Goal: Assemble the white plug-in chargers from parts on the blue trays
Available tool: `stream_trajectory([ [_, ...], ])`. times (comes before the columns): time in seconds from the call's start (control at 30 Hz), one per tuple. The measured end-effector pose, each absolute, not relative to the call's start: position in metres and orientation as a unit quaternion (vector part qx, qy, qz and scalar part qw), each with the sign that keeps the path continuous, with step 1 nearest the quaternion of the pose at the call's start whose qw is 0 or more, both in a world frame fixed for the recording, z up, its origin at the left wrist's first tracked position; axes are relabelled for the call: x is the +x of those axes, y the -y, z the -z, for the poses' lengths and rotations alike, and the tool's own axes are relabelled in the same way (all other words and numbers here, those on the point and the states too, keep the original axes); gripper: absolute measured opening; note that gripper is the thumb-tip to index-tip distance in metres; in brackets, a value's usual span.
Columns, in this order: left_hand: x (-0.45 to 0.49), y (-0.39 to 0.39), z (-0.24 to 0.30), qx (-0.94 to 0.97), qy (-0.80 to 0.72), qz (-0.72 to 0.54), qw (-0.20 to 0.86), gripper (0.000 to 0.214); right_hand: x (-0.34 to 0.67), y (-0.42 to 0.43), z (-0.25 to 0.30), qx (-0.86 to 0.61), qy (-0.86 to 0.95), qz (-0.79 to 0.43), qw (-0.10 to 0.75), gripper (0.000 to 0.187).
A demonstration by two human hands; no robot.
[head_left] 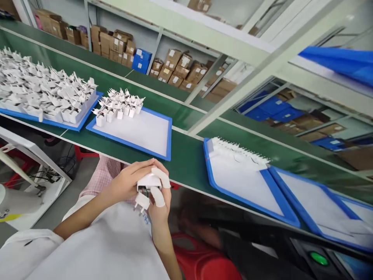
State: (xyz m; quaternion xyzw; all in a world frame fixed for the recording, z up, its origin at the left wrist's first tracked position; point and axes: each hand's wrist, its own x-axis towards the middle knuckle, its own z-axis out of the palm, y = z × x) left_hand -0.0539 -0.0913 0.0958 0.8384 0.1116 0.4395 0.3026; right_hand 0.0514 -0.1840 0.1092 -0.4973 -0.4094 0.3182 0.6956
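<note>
Both my hands meet in front of my chest, just short of the green bench edge. My left hand (128, 181) is closed over the top of a white plug adapter housing (148, 181). My right hand (159, 196), with white finger cots on its fingertips, grips the same housing from the right. A second white plug piece (142, 202) with metal pins hangs just below, between the two hands. Straight ahead on the bench lies a blue-rimmed white tray (151, 136) with a small cluster of white adapters (118, 107) at its far left corner.
A blue tray (46, 120) heaped with white adapters sits at far left. To the right lie two more blue trays (250, 186), one with a row of white parts (239, 149). Shelves of cardboard boxes (177, 66) stand behind. A green button (319, 258) is at lower right, a red stool (201, 260) below.
</note>
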Motion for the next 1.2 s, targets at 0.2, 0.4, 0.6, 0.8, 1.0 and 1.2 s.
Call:
stream_trajectory([
  [0.2,-0.058,0.097,-0.093,0.852,-0.172,-0.382,0.313,0.058,0.04,0.172,-0.098,-0.546,0.329,-0.33,0.696,0.038],
  [0.4,-0.056,0.09,-0.082,0.839,-0.187,-0.345,0.377,0.064,0.041,0.168,-0.086,-0.568,0.262,-0.372,0.685,0.039],
  [0.6,-0.047,0.084,-0.079,0.826,-0.213,-0.277,0.443,0.058,0.052,0.164,-0.069,-0.571,0.294,-0.371,0.67,0.039],
  [0.8,-0.038,0.06,-0.067,0.817,-0.245,-0.236,0.466,0.047,0.074,0.148,-0.048,-0.571,0.313,-0.42,0.633,0.043],
  [1.0,-0.027,0.011,-0.056,0.831,-0.259,-0.198,0.451,0.003,0.108,0.133,-0.031,-0.623,0.534,-0.233,0.522,0.076],
  [1.2,-0.011,-0.014,-0.029,0.84,-0.222,-0.165,0.467,0.017,0.119,0.09,-0.009,-0.612,0.575,-0.052,0.54,0.045],
])
